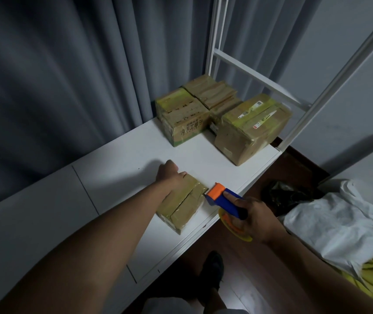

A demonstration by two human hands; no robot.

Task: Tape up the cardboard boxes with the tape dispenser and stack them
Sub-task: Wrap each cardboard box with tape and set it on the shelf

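A small flat cardboard box [182,206] lies near the front edge of the white table [122,175]. My left hand [169,176] grips its far left end, thumb on top and fingers over the far side. My right hand [257,219] holds the blue and orange tape dispenser [223,198] by its handle. The dispenser's toothed orange head sits at the box's far right corner. Three taped cardboard boxes stand at the back of the table: a printed one [182,120], one behind it [212,94] and one to the right [251,126].
A white metal frame [255,80] rises behind the boxes. Grey curtains hang to the left. On the right are white and yellow cloths [339,225] and a dark bag [289,196]. Below is a dark wood floor, and my foot [212,270] is on it.
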